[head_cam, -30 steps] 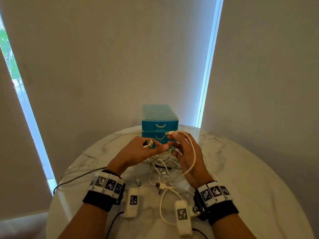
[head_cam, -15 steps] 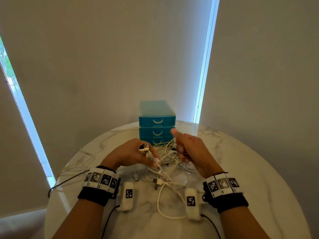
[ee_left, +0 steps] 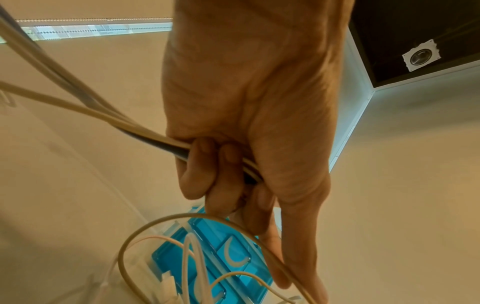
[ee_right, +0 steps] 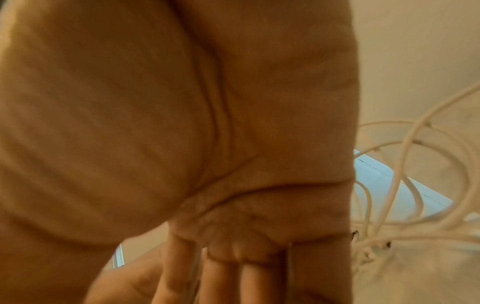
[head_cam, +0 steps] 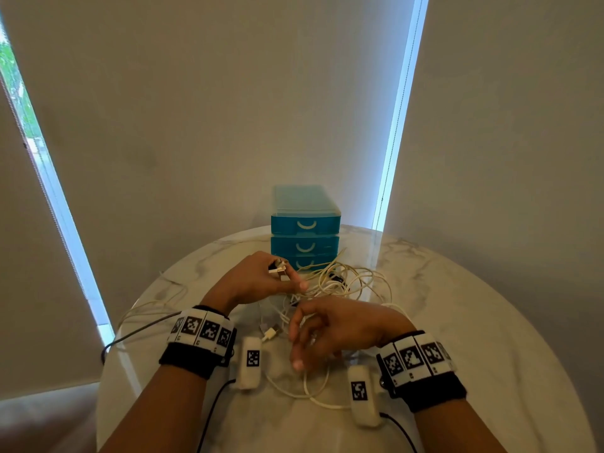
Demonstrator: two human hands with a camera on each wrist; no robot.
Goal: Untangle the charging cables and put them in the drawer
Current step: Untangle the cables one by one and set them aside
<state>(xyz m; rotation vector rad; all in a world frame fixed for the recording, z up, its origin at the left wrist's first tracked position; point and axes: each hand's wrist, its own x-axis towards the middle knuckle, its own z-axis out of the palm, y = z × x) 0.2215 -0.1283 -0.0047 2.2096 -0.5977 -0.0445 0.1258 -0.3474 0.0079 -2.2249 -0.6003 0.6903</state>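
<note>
A tangle of white charging cables [head_cam: 353, 279] lies on the round marble table [head_cam: 474, 322] in front of a blue three-drawer unit [head_cam: 305, 223], whose drawers are all closed. My left hand [head_cam: 261, 282] grips a bundle of cables with plugs sticking out above its fingers. The left wrist view shows its fingers [ee_left: 207, 174] curled round several white and dark cables [ee_left: 103, 115], index finger straight, above the drawer unit [ee_left: 228, 246]. My right hand [head_cam: 327, 328] hovers over the nearer cable strands, fingers loose and pointing down. Its palm [ee_right: 233, 205] shows empty, with cable loops [ee_right: 415, 185] beside it.
A thin white cable [head_cam: 147, 308] and a dark cable [head_cam: 137, 331] trail off the table's left edge. White tagged camera units [head_cam: 251, 358] hang by each wrist. Blinds and a wall stand close behind the drawer unit.
My right hand let go of the cable loop it held up by the drawers and drew back toward me, now low over the front strands. My left hand still grips its bundle.
</note>
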